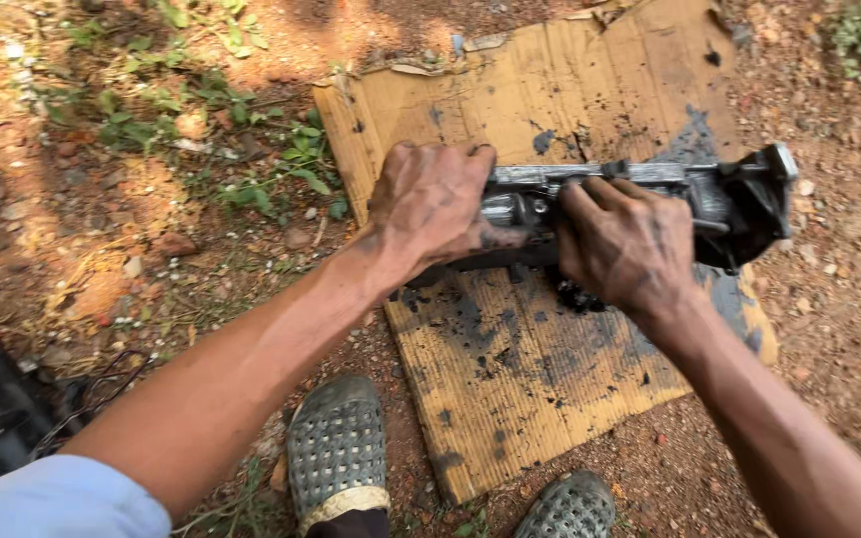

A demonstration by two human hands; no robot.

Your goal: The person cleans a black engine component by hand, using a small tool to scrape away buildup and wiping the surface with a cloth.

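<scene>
A greasy metal engine part (640, 199) is held over a stained cardboard sheet (510, 379) laid on bare ground. The left hand (435, 204) is closed in a firm grip on its near end, and the right hand (625, 244) is clasped round its middle.

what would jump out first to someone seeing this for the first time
Two grease-blackened hands at the centre: the left hand and right hand both grip a long, oily metal machine part. It lies across a torn, oil-stained sheet of cardboard on red, stony dirt. At the bottom edge sit two grey perforated clogs.
</scene>
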